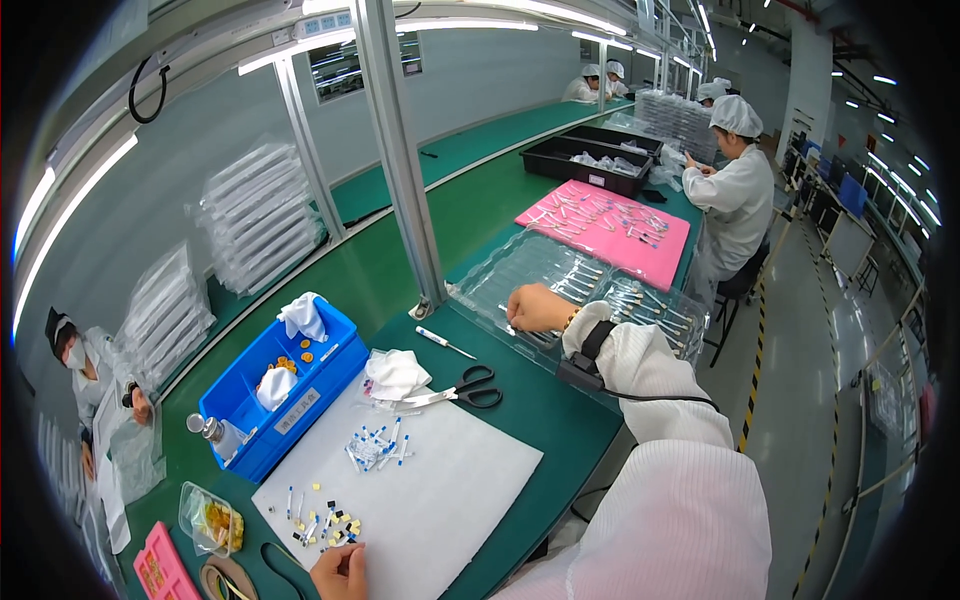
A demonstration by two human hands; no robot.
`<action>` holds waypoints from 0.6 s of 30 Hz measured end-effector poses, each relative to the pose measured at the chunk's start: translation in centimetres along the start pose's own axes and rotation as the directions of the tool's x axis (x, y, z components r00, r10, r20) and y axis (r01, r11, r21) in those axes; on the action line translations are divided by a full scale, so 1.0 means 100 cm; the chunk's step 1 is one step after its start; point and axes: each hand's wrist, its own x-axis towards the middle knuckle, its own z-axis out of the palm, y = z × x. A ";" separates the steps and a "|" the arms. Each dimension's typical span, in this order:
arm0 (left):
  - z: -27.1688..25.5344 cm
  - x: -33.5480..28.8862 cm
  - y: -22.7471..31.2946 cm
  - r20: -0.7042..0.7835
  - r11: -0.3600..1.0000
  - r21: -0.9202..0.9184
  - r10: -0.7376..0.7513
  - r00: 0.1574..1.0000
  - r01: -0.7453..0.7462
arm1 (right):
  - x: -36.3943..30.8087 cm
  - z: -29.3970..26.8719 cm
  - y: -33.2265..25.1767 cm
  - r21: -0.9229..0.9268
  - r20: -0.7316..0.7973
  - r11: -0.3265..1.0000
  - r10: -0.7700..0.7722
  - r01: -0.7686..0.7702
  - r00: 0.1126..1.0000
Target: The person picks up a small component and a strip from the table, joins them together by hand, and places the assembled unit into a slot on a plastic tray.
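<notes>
My right hand [537,308] is stretched out over a clear plastic tray [480,275], its fingers curled down and pressed together at the tray's near side. Whatever they pinch is too small to make out. Rows of slim cable-like parts [650,318] lie in the tray. My left hand [340,572] rests at the near edge of a white foam sheet [475,480], fingers closed; their contents are hidden. Just beyond it are small yellow and black pieces [340,527] with a few blue-tipped strips. Farther up the sheet lies a pile of blue-and-white strips [376,448].
Scissors [480,388], a screwdriver [445,342] and a blue divided bin [285,400] stand around the sheet. A plastic tub [211,520] and tape roll [226,578] lie left. Beyond the tray are a pink mat [610,228] and black crates [585,165]. Co-workers sit nearby.
</notes>
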 end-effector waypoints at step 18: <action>0.000 0.000 0.002 0.004 1.000 -0.016 0.014 1.000 -0.014 | 0.003 0.013 0.013 -0.066 -0.128 0.998 -0.023 0.014 0.991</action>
